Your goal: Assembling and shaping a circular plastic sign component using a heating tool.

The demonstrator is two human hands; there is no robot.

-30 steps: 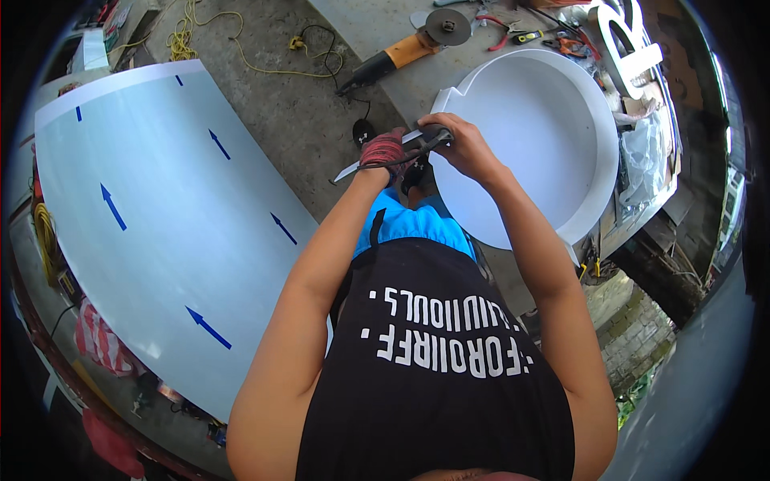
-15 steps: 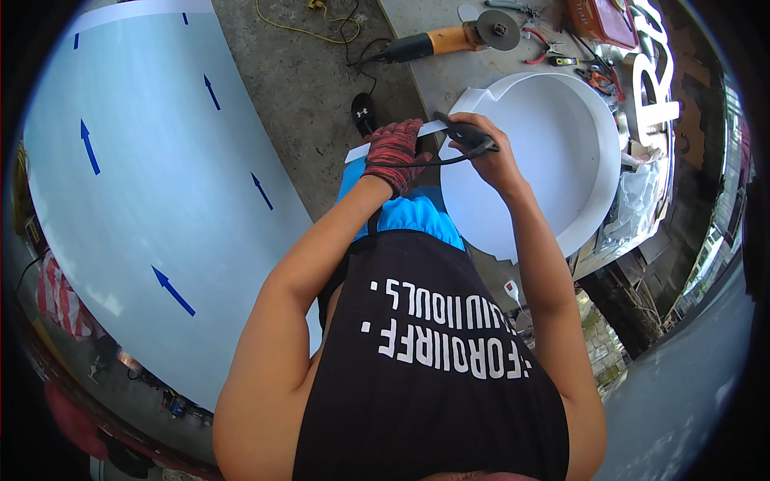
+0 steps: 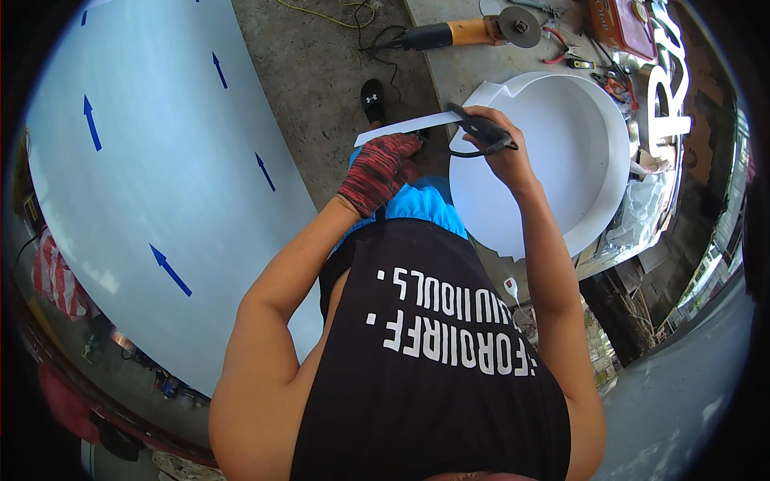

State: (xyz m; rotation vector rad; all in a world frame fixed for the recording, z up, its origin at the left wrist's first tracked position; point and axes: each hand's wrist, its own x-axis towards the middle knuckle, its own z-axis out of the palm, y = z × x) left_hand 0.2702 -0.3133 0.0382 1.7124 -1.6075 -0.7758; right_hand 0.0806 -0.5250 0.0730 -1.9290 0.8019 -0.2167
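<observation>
My left hand (image 3: 381,172), in a red-and-black knit glove, is closed with its fingers curled just below a narrow white strip (image 3: 401,127). What it grips, if anything, is hidden. My bare right hand (image 3: 505,148) is wrapped around a black hand tool (image 3: 485,131) with a ribbed end and a thin, cord-like black loop. The tool's exact kind is unclear. The strip's right end meets the tool. Beside my right hand, a large round white panel with a raised rim (image 3: 545,168) lies on the work table.
An orange-and-black angle grinder (image 3: 473,34) rests at the table's far edge. Red-handled pliers (image 3: 555,48), a red container (image 3: 622,28) and white raised letters (image 3: 662,112) are to its right. A large pale sheet with blue arrows (image 3: 160,176) stretches along my left.
My left hand has shifted down and left, exposing more of the white strip. My right hand, still around the black tool, appears slightly farther right. The whole view has shifted a little.
</observation>
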